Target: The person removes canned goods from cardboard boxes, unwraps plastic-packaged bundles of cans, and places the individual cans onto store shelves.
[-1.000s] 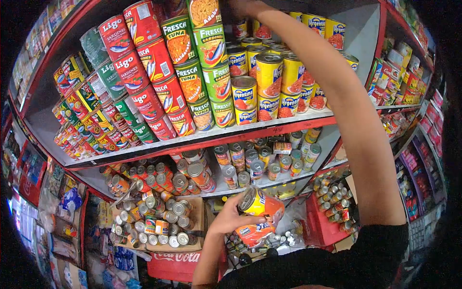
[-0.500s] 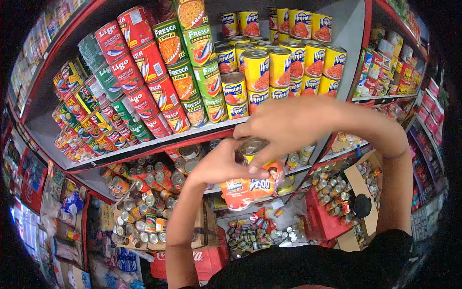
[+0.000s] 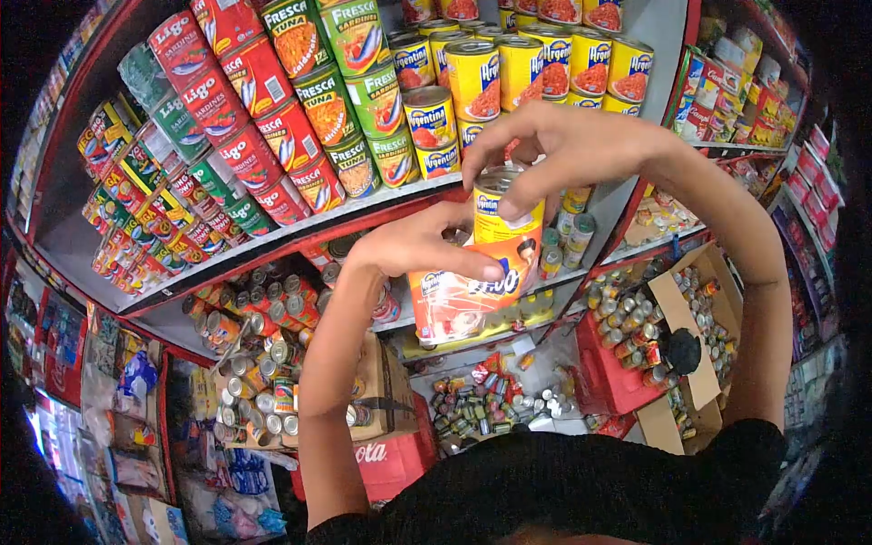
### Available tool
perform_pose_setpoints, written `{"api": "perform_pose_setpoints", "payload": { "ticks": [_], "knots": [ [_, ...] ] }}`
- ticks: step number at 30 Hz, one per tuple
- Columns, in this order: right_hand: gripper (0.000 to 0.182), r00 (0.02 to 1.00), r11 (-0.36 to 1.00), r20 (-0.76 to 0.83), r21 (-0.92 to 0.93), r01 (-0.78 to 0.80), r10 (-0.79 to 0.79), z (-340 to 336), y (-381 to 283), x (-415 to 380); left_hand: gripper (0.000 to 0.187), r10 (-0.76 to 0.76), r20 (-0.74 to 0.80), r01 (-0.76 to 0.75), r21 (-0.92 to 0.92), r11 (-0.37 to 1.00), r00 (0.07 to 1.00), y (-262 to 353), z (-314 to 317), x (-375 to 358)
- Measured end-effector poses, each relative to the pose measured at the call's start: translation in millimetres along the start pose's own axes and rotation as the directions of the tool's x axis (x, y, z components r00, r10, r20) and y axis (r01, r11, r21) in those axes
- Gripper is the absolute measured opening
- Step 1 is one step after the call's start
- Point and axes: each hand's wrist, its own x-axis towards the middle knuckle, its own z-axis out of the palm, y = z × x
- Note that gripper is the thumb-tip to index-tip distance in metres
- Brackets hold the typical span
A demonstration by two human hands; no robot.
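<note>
Just in front of the shelf, my left hand (image 3: 422,243) is closed around an orange promo-wrapped pack of cans (image 3: 459,304) with clear plastic over it. The pack hangs tilted, its printed side facing me. At its upper right a yellow Argentina can (image 3: 513,227) stands partly out of the orange sleeve; its lower part is hidden. My right hand (image 3: 568,150) grips this can near its top rim, thumb on the near side and fingers behind. Behind my right hand are stacked yellow Argentina cans (image 3: 474,82) on the shelf.
Stacks of Fresca tuna and sardine cans (image 3: 329,109) and red Ligo cans (image 3: 213,109) fill the shelf leftward. Below stand an open carton (image 3: 391,400), a red Coca-Cola crate (image 3: 386,463) and loose cans (image 3: 472,409). Another carton (image 3: 686,336) with cans is at right.
Both hands and the pack sit higher in view, and the shelf has shifted up too. More of the yellow can's side now shows above the orange sleeve, with my right hand still on it.
</note>
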Motion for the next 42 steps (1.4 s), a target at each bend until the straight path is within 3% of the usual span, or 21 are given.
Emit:
{"api": "perform_pose_setpoints", "payload": {
  "ticks": [1, 5, 7, 8, 10, 11, 13, 14, 16, 17, 18, 21, 28, 30, 32, 34, 36, 37, 38, 40, 42],
  "knots": [
    [0.042, 0.997, 0.998, 0.042, 0.025, -0.063, 0.062, -1.2, -3.3, -0.4, 0.063, -0.002, -0.002, 0.002, -0.005, 1.0, 1.0, -0.1, -0.9, 0.1],
    [0.042, 0.997, 0.994, 0.075, 0.103, -0.031, 0.023, 0.2, 11.2, 3.4, 0.061, -0.026, 0.092, 0.022, 0.043, 0.999, 0.995, 3.2, -4.3, -1.8],
    [0.043, 0.992, 0.992, 0.06, -0.054, 0.113, -0.11, 1.2, 12.9, 2.4, 0.06, 0.004, 0.128, -0.009, 0.04, 0.999, 0.992, 0.9, -4.8, -1.4],
    [0.043, 0.992, 0.992, 0.065, -0.051, 0.115, -0.111, 2.4, 15.6, 1.9, 0.06, 0.001, 0.124, -0.006, 0.037, 0.999, 0.992, -1.5, -4.2, -2.6],
    [0.048, 0.939, 0.938, 0.057, -0.053, 0.342, -0.34, 5.3, 22.1, 0.5, 0.062, -0.005, 0.087, -0.002, 0.088, 0.996, 0.996, -4.6, -3.7, -4.6],
    [0.048, 0.938, 0.937, 0.057, -0.054, 0.345, -0.342, 8.2, 23.5, -2.0, 0.06, 0.046, 0.007, -0.046, -0.012, 0.999, 0.999, -7.2, 2.2, -7.6],
    [0.045, 0.964, 0.959, -0.132, 0.139, 0.247, -0.229, 18.9, 26.6, -10.5, 0.059, 0.028, -0.082, -0.033, -0.062, 0.998, 0.996, -9.7, 11.0, -11.7],
    [0.045, 0.965, 0.959, -0.133, 0.139, 0.246, -0.228, 23.9, 31.5, -13.2, 0.058, 0.006, -0.17, -0.026, -0.113, 0.993, 0.985, -11.0, 14.2, -12.9],
    [0.04, 0.901, 0.947, -0.292, -0.062, 0.316, -0.32, 33.6, 37.9, -17.0, 0.058, 0.029, -0.188, -0.053, -0.125, 0.991, 0.982, -17.8, 17.5, -11.5],
    [0.037, 0.929, 0.952, -0.329, 0.19, 0.241, -0.169, 40.1, 37.0, -20.6, 0.058, 0.046, -0.2, -0.066, -0.093, 0.993, 0.979, -17.1, 19.2, -11.6],
    [0.037, 0.929, 0.952, -0.329, 0.191, 0.241, -0.169, 40.8, 37.6, -21.5, 0.059, 0.06, -0.209, -0.075, -0.063, 0.995, 0.976, -16.5, 21.4, -11.8],
    [0.025, 0.786, 0.857, -0.35, -0.284, 0.43, -0.51, 44.0, 46.1, -20.4, 0.055, 0.031, -0.194, -0.039, -0.04, 0.998, 0.981, -8.5, 24.1, -12.8],
    [0.018, 0.841, 0.819, -0.226, -0.449, 0.358, -0.492, 37.4, 35.3, -33.5, 0.049, 0.008, -0.134, -0.005, 0.02, 1.0, 0.991, -8.2, 30.3, -6.7],
    [0.013, 0.762, 0.694, -0.209, -0.604, 0.391, -0.612, 45.2, 33.4, -38.0, 0.047, -0.02, -0.135, 0.028, 0.052, 0.998, 0.991, -9.1, 31.2, -5.0],
    [0.012, 0.773, 0.704, -0.242, -0.625, 0.337, -0.586, 52.4, 34.9, -39.8, 0.046, -0.048, -0.134, 0.06, 0.082, 0.995, 0.99, -15.9, 33.3, -2.3],
    [0.012, 0.784, 0.711, -0.276, -0.646, 0.278, -0.557, 59.4, 38.7, -40.0, 0.048, 0.023, -0.179, -0.014, 0.053, 0.999, 0.984, -26.0, 37.3, 1.9],
    [0.013, 0.73, 0.762, -0.411, -0.606, 0.228, -0.545, 67.4, 48.1, -36.1, 0.05, 0.081, -0.225, -0.065, 0.077, 0.995, 0.971, -29.8, 42.6, 2.8],
    [0.013, 0.676, 0.661, -0.38, -0.72, 0.213, -0.632, 65.9, 58.5, -33.9, 0.052, 0.162, -0.193, -0.137, 0.139, 0.981, 0.968, -32.0, 44.4, 3.2],
    [0.013, 0.677, 0.666, -0.386, -0.716, 0.208, -0.626, 64.2, 67.4, -30.3, 0.053, 0.239, -0.152, -0.208, 0.194, 0.959, 0.959, -35.3, 48.2, 2.8],
    [0.01, 0.77, 0.937, -0.56, -0.322, 0.138, -0.306, 60.1, 82.4, -26.7, 0.055, 0.171, -0.15, -0.129, 0.255, 0.958, 0.974, -39.4, 61.7, -0.3],
    [0.01, 0.772, 0.946, -0.555, -0.261, 0.192, -0.309, 60.5, 94.4, -24.9, 0.057, 0.121, -0.161, -0.063, 0.328, 0.943, 0.98, -35.4, 69.3, 0.5]
  ]
}}
